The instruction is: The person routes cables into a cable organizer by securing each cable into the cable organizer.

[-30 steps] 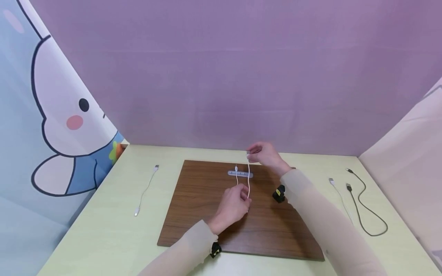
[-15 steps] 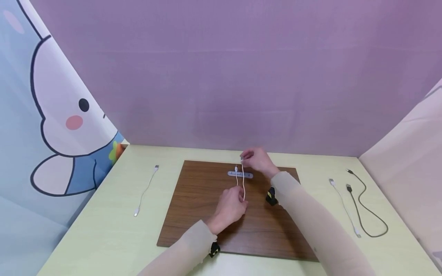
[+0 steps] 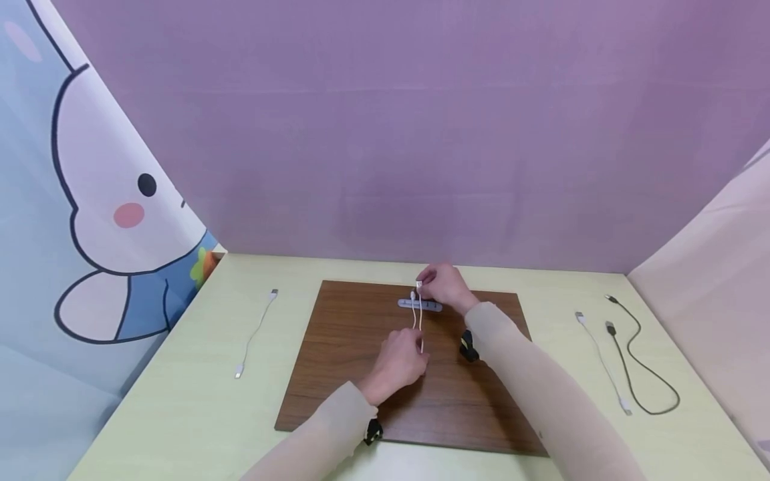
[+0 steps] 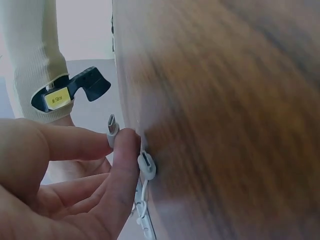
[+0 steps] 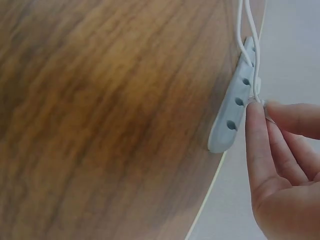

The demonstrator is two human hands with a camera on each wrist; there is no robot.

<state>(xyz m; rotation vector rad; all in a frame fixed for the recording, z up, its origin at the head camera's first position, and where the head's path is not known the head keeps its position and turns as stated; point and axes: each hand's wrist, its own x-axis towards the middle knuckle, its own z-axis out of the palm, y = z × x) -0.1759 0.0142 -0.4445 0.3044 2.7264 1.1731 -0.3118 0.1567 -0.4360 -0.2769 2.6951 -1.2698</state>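
Between my two hands, a white charging cable (image 3: pixel 420 315) is stretched lengthwise over the brown wooden board (image 3: pixel 337 374). My left hand (image 3: pixel 402 357) pinches its lower end, where a small USB-C plug (image 4: pixel 112 131) shows above the fingertips in the left wrist view. My right hand (image 3: pixel 446 287) pinches the upper end by its USB connector (image 3: pixel 419 285), just beyond a grey cable clip strip (image 5: pixel 227 112) with several slots. A second white cable (image 3: pixel 414 312) runs through a slot of the strip; its other plug (image 4: pixel 147 166) lies on the board beside my left fingers.
A short white cable (image 3: pixel 254 336) lies on the pale table (image 3: pixel 180 401) to the left. To the right are another short white cable (image 3: pixel 604 364) and a longer dark cable (image 3: pixel 634 364). A purple curtain (image 3: pixel 385 133) hangs behind.
My right hand has moved left and down with the connector, nearer to the clip strip. The left hand has shifted slightly left. The stretched cable now lies closer beside the second white cable.
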